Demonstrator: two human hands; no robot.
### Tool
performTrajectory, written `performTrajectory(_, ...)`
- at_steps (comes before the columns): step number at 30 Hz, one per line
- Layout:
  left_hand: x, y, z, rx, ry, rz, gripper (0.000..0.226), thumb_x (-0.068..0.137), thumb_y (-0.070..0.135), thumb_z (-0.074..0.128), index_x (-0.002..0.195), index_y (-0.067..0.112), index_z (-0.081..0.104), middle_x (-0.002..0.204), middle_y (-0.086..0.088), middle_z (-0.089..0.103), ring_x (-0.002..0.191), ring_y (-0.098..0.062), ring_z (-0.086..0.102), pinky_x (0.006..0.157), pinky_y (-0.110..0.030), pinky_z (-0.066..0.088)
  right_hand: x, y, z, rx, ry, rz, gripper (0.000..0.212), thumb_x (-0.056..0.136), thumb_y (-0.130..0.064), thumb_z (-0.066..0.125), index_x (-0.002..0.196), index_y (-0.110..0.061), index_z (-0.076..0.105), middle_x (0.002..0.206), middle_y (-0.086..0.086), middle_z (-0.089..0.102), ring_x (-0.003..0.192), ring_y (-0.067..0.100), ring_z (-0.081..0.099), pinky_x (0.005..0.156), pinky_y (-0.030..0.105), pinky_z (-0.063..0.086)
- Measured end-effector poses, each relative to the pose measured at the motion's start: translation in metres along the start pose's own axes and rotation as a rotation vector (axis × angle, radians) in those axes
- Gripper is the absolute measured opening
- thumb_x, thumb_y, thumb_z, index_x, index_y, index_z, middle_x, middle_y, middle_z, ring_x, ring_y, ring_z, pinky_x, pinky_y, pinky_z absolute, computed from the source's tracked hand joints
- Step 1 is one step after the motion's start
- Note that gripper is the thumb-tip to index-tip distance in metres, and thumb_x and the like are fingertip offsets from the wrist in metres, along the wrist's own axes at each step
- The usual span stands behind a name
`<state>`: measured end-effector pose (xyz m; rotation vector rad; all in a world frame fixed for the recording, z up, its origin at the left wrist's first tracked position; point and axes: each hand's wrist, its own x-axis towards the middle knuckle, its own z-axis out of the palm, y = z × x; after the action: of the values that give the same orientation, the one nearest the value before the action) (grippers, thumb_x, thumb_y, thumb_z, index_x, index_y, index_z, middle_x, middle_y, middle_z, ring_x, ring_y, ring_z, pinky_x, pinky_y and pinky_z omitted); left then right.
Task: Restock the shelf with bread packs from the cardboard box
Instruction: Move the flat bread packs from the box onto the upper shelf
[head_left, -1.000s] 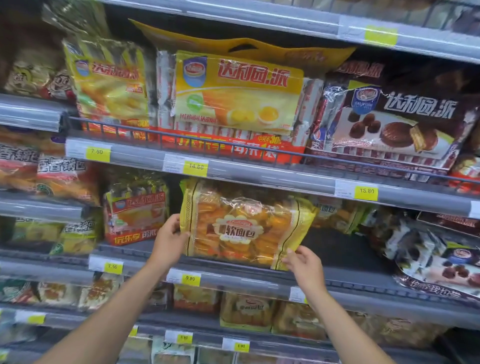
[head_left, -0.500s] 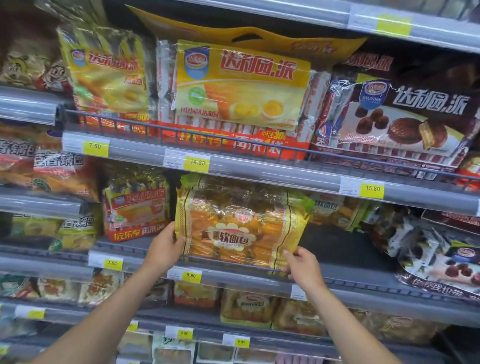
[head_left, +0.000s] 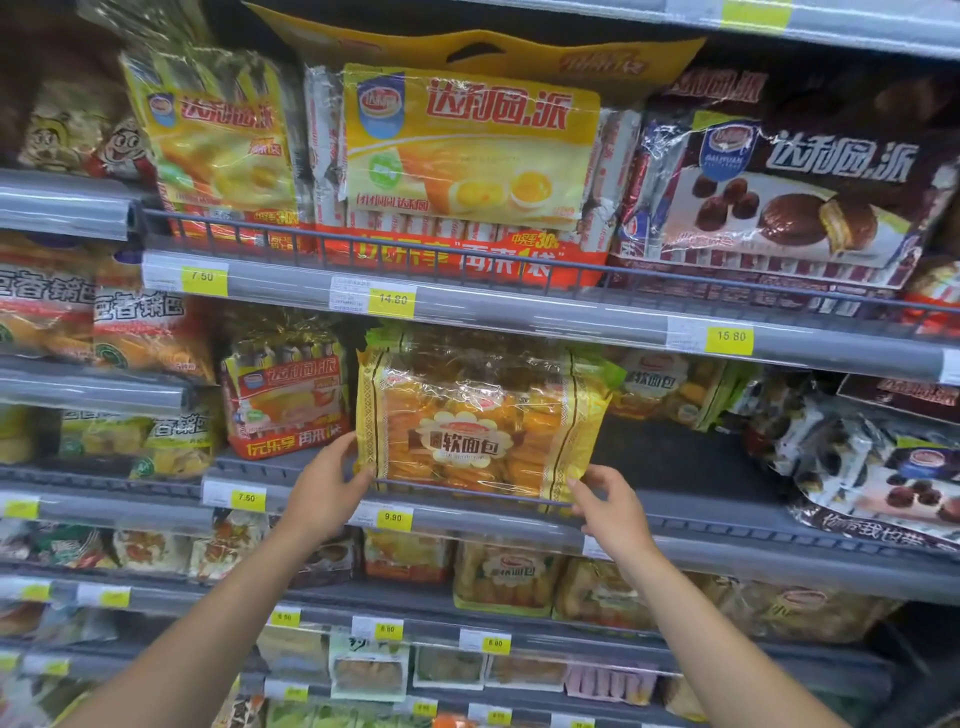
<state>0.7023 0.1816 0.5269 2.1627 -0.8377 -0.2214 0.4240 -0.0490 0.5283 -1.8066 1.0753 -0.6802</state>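
Bread pack (head_left: 478, 415): upright, see-through, yellow patterned sides, flower-shaped label.

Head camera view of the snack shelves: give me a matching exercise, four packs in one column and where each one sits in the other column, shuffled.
1. clear-and-gold soft bread pack
2. brown chocolate pie pack
3. big yellow egg pie pack
4. small red-and-yellow pie pack

A. upper shelf, right
B. middle shelf, left of the bread
C. held between the left hand and right hand
D. upper shelf, centre

Pairs: 1-C, 2-A, 3-D, 4-B
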Motion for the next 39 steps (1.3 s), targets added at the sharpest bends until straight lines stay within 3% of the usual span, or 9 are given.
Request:
performTrajectory(4,-0.026,0.014,0.006,0.014,0.039,0.016,0.078,0.098,0.032,0.066,0.161,0.016,0.023,0.163,-0.002,0.032,0.148,-0.024,0.035,0.115,-0.044,0.038,-0.008,0.016,-0.012,-0.018,0.007,0.000,0.051,0.094,-0.049,0.064,0.139,-0.029,0.050,0.145,-0.005,0.051,0.123,0.021,0.060,0.102,0.050,0.052)
performTrajectory(6,-0.041,0.020,0.014,0.030,0.050,0.052,0.082,0.097,0.035,0.066,0.162,0.018,0.018,0.166,-0.002,0.025,0.151,-0.023,0.029,0.118,-0.045,0.035,-0.020,0.021,-0.022,-0.021,0.022,-0.005,0.051,0.097,-0.042,0.064,0.142,-0.025,0.049,0.146,-0.003,0.049,0.119,0.015,0.056,0.101,0.041,0.051)
performTrajectory(10,-0.070,0.037,0.040,0.060,0.073,0.143,0.082,0.096,0.033,0.068,0.162,0.022,0.019,0.169,0.002,0.016,0.155,-0.021,0.017,0.123,-0.044,0.026,-0.053,0.040,-0.055,-0.058,0.027,-0.033,0.051,0.096,-0.040,0.065,0.143,-0.026,0.049,0.138,0.000,0.053,0.103,0.009,0.059,0.079,0.025,0.046)
performTrajectory(14,-0.101,0.056,0.077,0.116,0.021,0.232,0.082,0.096,0.034,0.068,0.161,0.024,0.020,0.170,0.005,0.010,0.155,-0.019,0.014,0.121,-0.047,0.031,-0.099,0.072,-0.094,-0.148,0.027,-0.081,0.051,0.095,-0.042,0.066,0.142,-0.033,0.046,0.135,-0.010,0.046,0.117,0.009,0.054,0.091,0.029,0.049)
performTrajectory(18,-0.148,0.074,0.131,0.238,-0.102,0.406,0.084,0.094,0.039,0.069,0.161,0.029,0.019,0.168,0.004,0.016,0.155,-0.021,0.017,0.123,-0.045,0.028,-0.150,0.118,-0.129,-0.256,0.034,-0.073,0.055,0.093,-0.041,0.068,0.142,-0.028,0.047,0.133,-0.015,0.039,0.123,0.006,0.048,0.094,0.026,0.041)
performTrajectory(23,-0.223,0.086,0.211,0.291,-0.281,0.624,0.084,0.089,0.038,0.074,0.158,0.028,0.028,0.167,0.000,0.023,0.152,-0.024,0.026,0.120,-0.047,0.034,-0.225,0.196,-0.165,-0.264,0.110,-0.071,0.066,0.080,-0.054,0.064,0.133,-0.014,0.057,0.131,-0.004,0.053,0.128,0.019,0.053,0.109,0.037,0.042)
performTrajectory(29,-0.326,0.095,0.308,0.325,-0.534,0.897,0.086,0.081,0.042,0.079,0.153,0.022,0.038,0.161,-0.007,0.036,0.146,-0.030,0.038,0.114,-0.053,0.040,-0.334,0.292,-0.199,-0.505,0.130,-0.001,0.073,0.080,-0.052,0.065,0.147,-0.038,0.040,0.157,-0.002,0.038,0.143,0.019,0.035,0.111,0.037,0.037)
performTrajectory(32,-0.369,0.091,0.354,0.354,-0.674,1.011,0.086,0.082,0.052,0.074,0.154,0.025,0.035,0.162,-0.005,0.035,0.149,-0.028,0.033,0.117,-0.054,0.036,-0.382,0.341,-0.208,-0.595,0.098,0.063,0.073,0.078,-0.054,0.066,0.145,-0.037,0.042,0.157,0.002,0.039,0.139,0.026,0.041,0.105,0.048,0.045)
performTrajectory(39,-0.451,0.059,0.471,0.387,-1.050,1.156,0.091,0.073,0.045,0.085,0.152,0.036,0.041,0.161,-0.005,0.038,0.146,-0.031,0.040,0.114,-0.055,0.037,-0.473,0.463,-0.200,-0.542,0.136,0.298,0.070,0.089,-0.054,0.061,0.152,-0.045,0.032,0.158,-0.005,0.038,0.144,0.020,0.037,0.113,0.043,0.039)
